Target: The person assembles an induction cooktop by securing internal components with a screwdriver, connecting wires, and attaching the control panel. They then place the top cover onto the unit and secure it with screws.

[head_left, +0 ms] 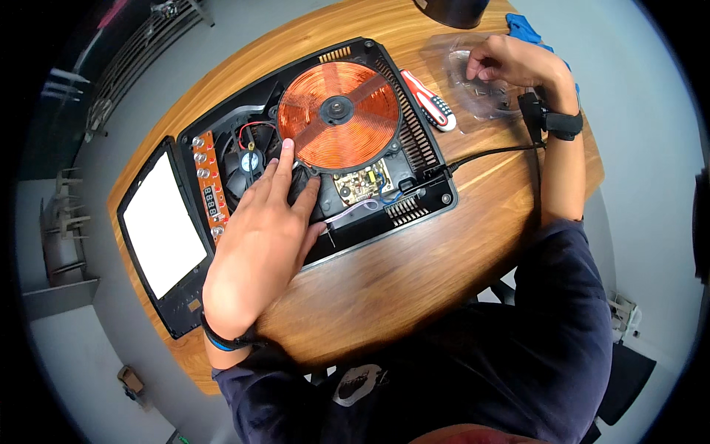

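An opened induction cooker (340, 244) lies on the wooden table, its round copper coil (362, 96) exposed. My left hand (255, 229) rests over the casing with fingers stretched out, a fingertip touching the coil's near-left edge. Partly beneath that hand are a black fan (251, 160) and an orange display board (209, 194). A small circuit board (362, 185) shows beside the fingers. At the far right, my right hand (510, 61) is over a clear plastic tray (484, 111) holding small dark pieces. Its fingers are curled in a pinch; whatever they hold is too small to make out.
A red-and-white tool handle (430, 101) lies between cooker and tray. The cooker's black cord (492, 154) runs right, under my right wrist. Left stands a detached dark panel (164, 222) with a white face. A blue cloth (523, 29) and a black round container (452, 11) sit at the far edge.
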Action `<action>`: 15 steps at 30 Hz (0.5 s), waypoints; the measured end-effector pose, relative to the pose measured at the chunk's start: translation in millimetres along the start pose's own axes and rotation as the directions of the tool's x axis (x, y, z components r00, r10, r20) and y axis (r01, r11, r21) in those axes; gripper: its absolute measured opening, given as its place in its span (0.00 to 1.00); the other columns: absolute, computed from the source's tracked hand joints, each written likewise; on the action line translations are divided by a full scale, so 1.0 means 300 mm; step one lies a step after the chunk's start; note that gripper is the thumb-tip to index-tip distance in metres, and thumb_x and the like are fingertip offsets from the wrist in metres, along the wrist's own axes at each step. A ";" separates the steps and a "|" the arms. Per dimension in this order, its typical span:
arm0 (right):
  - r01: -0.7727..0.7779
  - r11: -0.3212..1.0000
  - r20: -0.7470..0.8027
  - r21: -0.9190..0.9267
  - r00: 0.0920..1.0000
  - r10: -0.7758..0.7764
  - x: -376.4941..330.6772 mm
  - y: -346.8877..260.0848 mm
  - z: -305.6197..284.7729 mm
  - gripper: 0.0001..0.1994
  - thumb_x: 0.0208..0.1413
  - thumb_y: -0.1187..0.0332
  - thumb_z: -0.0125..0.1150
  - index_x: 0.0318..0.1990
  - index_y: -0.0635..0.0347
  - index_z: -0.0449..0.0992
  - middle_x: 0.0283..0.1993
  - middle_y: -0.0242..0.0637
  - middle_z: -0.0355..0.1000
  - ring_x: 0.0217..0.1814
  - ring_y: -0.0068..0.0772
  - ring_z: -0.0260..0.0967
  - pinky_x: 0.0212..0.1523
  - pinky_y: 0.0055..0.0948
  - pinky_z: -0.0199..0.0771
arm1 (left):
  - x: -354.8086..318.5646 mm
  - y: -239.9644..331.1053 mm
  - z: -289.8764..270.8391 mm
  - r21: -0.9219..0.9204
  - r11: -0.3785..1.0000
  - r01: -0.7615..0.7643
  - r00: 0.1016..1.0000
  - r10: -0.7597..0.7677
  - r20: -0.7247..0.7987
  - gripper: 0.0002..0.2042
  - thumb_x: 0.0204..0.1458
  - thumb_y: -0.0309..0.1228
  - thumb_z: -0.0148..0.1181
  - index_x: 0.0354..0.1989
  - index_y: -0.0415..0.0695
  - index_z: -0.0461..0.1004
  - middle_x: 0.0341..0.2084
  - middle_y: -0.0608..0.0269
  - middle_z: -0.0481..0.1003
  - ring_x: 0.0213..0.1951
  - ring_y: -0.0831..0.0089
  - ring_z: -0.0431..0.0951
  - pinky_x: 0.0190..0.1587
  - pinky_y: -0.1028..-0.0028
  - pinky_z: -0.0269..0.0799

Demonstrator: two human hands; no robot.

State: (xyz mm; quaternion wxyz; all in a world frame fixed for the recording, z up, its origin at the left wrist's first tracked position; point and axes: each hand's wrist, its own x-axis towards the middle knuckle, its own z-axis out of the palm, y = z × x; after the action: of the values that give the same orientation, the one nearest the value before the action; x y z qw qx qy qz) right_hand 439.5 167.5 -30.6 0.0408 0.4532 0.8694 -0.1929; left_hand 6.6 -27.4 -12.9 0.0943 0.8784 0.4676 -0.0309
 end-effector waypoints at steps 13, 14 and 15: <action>-0.076 0.978 0.016 0.196 0.997 0.074 -0.004 0.033 -0.007 0.05 0.63 0.79 0.71 0.36 0.69 0.79 0.29 0.35 0.78 0.33 0.28 0.77 0.37 0.32 0.78 | -0.080 -0.040 -0.066 -0.016 0.995 0.098 0.994 -0.098 0.041 0.30 0.65 0.32 0.70 0.76 0.45 0.73 0.84 0.46 0.58 0.84 0.40 0.55 0.80 0.48 0.62; -0.108 0.978 0.042 0.178 0.994 0.102 -0.005 0.020 -0.012 0.05 0.63 0.79 0.71 0.36 0.69 0.79 0.28 0.35 0.78 0.33 0.28 0.77 0.36 0.32 0.78 | -0.099 -0.047 -0.065 -0.022 0.992 0.126 0.990 -0.124 0.069 0.34 0.64 0.30 0.70 0.80 0.47 0.69 0.85 0.46 0.54 0.85 0.41 0.52 0.82 0.49 0.60; -0.133 0.978 0.064 0.160 0.990 0.124 0.001 0.009 -0.009 0.05 0.62 0.79 0.71 0.36 0.69 0.80 0.28 0.35 0.78 0.33 0.28 0.77 0.36 0.32 0.78 | -0.119 -0.049 -0.061 -0.048 0.987 0.153 0.988 -0.151 0.037 0.34 0.65 0.30 0.70 0.80 0.48 0.68 0.85 0.46 0.54 0.84 0.40 0.53 0.81 0.49 0.61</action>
State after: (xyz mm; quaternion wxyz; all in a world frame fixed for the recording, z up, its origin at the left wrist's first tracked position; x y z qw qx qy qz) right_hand 441.7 170.0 -28.9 0.0393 0.5046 0.8181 -0.2728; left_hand -26.3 -45.0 8.0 0.1218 0.8368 0.5323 -0.0408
